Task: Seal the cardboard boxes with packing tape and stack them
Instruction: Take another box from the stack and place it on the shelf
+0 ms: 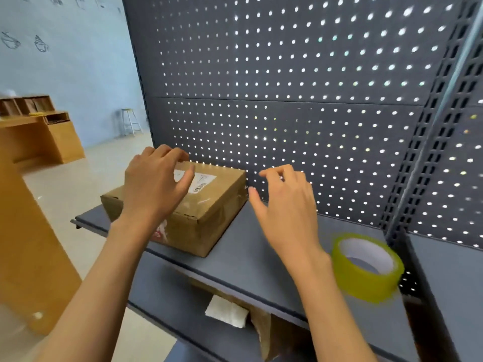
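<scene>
Sealed cardboard box [188,205] is sitting on the dark grey shelf [251,252], toward its left end, back edge against the perforated back panel [287,74]. White shipping label [196,178] with barcode is lying on the box top; clear tape is glinting across the lid.

Left hand [154,184] is hovering over the box's left part, fingers loosely curled, grip holding nothing; contact with the lid cannot be told. Right hand [285,205] is hanging just right of the box, fingers relaxed, grip empty.

Roll of yellow-green packing tape [366,267] is resting on the shelf, right of the right wrist, well apart from the box. Another cardboard box [261,327] is showing on the shelf below.
</scene>
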### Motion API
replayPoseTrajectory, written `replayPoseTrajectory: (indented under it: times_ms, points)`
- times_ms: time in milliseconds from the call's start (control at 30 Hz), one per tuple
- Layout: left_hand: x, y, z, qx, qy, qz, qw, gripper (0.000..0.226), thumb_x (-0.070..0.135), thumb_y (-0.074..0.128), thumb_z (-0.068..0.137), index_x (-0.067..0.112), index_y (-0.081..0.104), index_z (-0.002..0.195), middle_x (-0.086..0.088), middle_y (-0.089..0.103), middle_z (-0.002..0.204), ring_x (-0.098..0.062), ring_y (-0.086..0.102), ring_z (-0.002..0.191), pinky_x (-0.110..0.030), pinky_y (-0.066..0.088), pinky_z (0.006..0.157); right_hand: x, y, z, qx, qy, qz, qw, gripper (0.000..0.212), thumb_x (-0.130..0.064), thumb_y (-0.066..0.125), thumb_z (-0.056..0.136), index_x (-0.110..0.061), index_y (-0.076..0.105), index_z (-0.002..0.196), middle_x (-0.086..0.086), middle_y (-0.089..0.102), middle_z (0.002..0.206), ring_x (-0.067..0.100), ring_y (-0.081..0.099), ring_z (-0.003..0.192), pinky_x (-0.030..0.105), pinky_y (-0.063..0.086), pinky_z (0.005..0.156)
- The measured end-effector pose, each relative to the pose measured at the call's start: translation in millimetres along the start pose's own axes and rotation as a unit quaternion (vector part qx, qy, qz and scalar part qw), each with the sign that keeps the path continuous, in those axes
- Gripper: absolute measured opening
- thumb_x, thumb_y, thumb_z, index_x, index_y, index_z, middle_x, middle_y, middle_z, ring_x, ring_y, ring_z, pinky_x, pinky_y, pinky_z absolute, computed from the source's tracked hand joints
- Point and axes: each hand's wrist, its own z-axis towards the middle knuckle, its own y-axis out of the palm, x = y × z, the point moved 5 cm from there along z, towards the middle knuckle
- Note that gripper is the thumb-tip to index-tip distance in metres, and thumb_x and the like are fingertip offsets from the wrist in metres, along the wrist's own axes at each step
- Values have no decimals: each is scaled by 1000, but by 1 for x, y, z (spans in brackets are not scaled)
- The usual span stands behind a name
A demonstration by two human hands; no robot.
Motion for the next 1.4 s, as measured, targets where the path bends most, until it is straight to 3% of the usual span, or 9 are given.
replayPoseTrajectory:
  times_ms: [300, 400, 567, 667, 733, 867, 1033, 1267, 1400]
  points:
    - [-95, 44, 22, -48, 28, -61, 997, 20, 29, 60, 88, 11, 69, 88, -9, 68, 86, -32, 59, 79, -31, 32, 66, -47, 61, 24, -77, 101, -61, 990, 34, -32, 51, 96, -11, 56, 122, 6, 52, 118, 26, 46, 107, 33, 33, 91]
    - [-118, 57, 18, -78, -7, -62, 995, 19, 28, 64, 89, 10, 70, 92, -12, 69, 94, -35, 58, 86, -37, 39, 71, -50, 80, 20, -108, 178, 13, 978, 43, -37, 51, 96, -17, 47, 134, 0, 47, 126, 20, 42, 116, 28, 31, 91]
    - [-164, 80, -2, -219, -180, -34, 959, 45, 44, 55, 91, 12, 60, 122, -19, 57, 125, -41, 51, 112, -48, 40, 91, -47, 123, -4, -184, 404, 270, 854, 83, -48, 61, 87, -16, 17, 151, -1, 32, 149, 18, 30, 138, 33, 31, 107]
    - [-182, 93, -17, -316, -286, -60, 902, 57, 50, 49, 92, 9, 48, 133, -20, 53, 132, -41, 49, 118, -46, 41, 90, -48, 140, -13, -186, 475, 371, 776, 65, -40, 67, 86, -24, 35, 141, -9, 47, 132, 11, 51, 114, 23, 42, 90]
    - [-186, 102, -22, -368, -319, -110, 866, 57, 49, 47, 94, 4, 50, 128, -21, 56, 124, -40, 51, 110, -39, 38, 80, -53, 150, -16, -183, 487, 411, 749, 57, -36, 72, 82, -27, 45, 132, -6, 59, 125, 10, 60, 104, 22, 50, 80]
    - [-188, 106, -23, -377, -337, -173, 845, 51, 49, 46, 95, 4, 57, 117, -16, 56, 100, -28, 45, 85, -34, 36, 71, -51, 161, -21, -163, 495, 429, 738, 65, -29, 77, 77, -30, 45, 134, -1, 62, 121, 18, 62, 107, 39, 51, 94]
    - [-188, 98, -23, -330, -328, -171, 868, 53, 46, 49, 94, 4, 57, 123, -22, 62, 117, -38, 53, 102, -35, 34, 74, -55, 155, -17, -152, 481, 461, 730, 56, -16, 75, 80, -26, 51, 129, -3, 67, 112, 14, 65, 98, 26, 54, 81]
    - [-180, 72, -4, -245, -298, -208, 899, 70, 60, 52, 82, 8, 57, 128, -21, 59, 124, -44, 52, 112, -44, 40, 89, -59, 119, 0, -97, 431, 475, 761, 58, -12, 75, 78, -28, 52, 128, -7, 70, 109, 12, 67, 99, 33, 53, 92]
    - [-164, 59, 2, -205, -280, -258, 902, 81, 64, 39, 72, 12, 54, 131, -18, 59, 126, -43, 52, 112, -47, 41, 93, -56, 87, 6, -61, 405, 471, 781, 77, -12, 78, 75, -37, 40, 137, -10, 68, 113, 11, 66, 101, 32, 51, 93]
